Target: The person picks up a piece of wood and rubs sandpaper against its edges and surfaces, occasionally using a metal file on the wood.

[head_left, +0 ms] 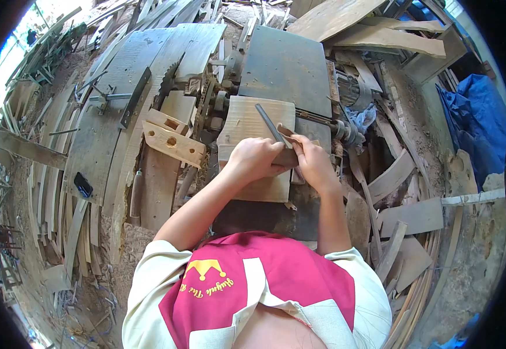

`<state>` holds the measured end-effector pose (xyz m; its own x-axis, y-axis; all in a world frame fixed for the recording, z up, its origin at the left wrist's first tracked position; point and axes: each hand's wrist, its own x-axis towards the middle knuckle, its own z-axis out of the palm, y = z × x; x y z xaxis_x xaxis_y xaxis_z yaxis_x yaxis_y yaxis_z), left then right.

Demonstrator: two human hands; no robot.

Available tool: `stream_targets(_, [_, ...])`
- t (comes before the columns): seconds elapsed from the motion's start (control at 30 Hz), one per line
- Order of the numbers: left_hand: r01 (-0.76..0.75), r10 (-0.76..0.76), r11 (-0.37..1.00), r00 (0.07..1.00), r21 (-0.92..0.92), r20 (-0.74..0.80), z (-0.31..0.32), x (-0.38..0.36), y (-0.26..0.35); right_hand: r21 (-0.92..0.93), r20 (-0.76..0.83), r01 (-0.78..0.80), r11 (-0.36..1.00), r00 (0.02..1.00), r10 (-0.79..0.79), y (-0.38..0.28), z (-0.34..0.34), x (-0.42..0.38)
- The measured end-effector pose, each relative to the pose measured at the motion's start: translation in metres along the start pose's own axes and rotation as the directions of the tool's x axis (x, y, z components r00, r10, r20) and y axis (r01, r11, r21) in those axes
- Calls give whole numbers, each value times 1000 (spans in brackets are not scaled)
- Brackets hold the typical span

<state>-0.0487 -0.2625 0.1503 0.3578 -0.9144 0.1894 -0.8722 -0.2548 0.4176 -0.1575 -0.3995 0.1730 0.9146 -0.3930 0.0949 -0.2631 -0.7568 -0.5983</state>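
Note:
My left hand is closed, its fingers at the lower end of a slim dark grey bar that slants up and to the left. Facing it, my right hand pinches a small thin brown piece, whose kind I cannot make out. Between the two hands is a brown wooden block, partly hidden by fingers. Under them lies a pale ribbed board on a machine bed. Left of my left hand rests a wooden piece with round holes.
A dark metal machine table stands ahead, with a motor on its right. A saw blade rises from the wooden table at left, where a phone lies. Offcuts and a blue tarp are at right.

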Motion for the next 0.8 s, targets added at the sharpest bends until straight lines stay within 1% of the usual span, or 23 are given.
stream_targets(0.03, [-20,20,1000,998,0,63,-1,-1,-1,-2,35,-23,1000,999,23,-2,-4,-5])
stream_targets(0.07, [-14,14,1000,998,2,62,-2,-1,0,0,39,-18,1000,999,18,-3,-7,-9])
stream_targets(0.13, [17,-18,1000,999,8,33,-3,-1,1,-15,-5,-43,999,999,43,-6,-12,-16])
stream_targets(0.17, [22,-22,1000,999,11,29,-3,-1,0,-14,20,-94,995,995,94,-8,-15,-16])
stream_targets(0.23, [2,-2,1000,1000,2,-28,-1,-1,-1,13,5,-70,997,998,70,-4,-14,-14])
stream_targets(0.27, [0,0,1000,1000,0,-27,0,-1,-1,40,-12,-52,998,999,53,-1,-12,-13])
stream_targets(0.3, [-22,22,1000,1000,0,-13,2,0,-2,40,-13,-55,998,998,55,2,-10,-10])
stream_targets(0.37, [-47,47,999,999,-2,4,1,2,-1,-82,41,-100,992,994,103,7,-3,-2])
stream_targets(0.43, [-24,20,999,996,45,91,-3,3,0,-68,32,-108,992,993,111,10,3,-1])
stream_targets(0.47, [-20,16,999,996,46,86,-2,3,-1,-56,27,-110,992,993,112,10,4,1])
stream_targets(0.5, [-34,32,999,998,22,48,0,0,-3,-57,31,-104,993,994,105,6,3,-1])
stream_targets(0.53, [-46,46,999,999,-1,11,1,-1,-4,-21,-3,-85,996,996,85,0,0,-7])
stream_targets(0.57, [-38,38,999,999,1,8,0,-1,-5,17,-37,-65,998,997,66,-6,-3,-11])
stream_targets(0.6, [-42,42,999,999,-8,6,1,-1,-5,19,-31,-61,998,998,62,-11,-5,-13])
stream_targets(0.67, [-44,45,999,999,-17,9,2,1,-3,-39,-21,-154,987,988,153,-16,-10,-17])
stream_targets(0.8, [-46,46,999,999,-7,12,2,5,-4,-87,-4,-130,988,992,130,-7,-2,-2])
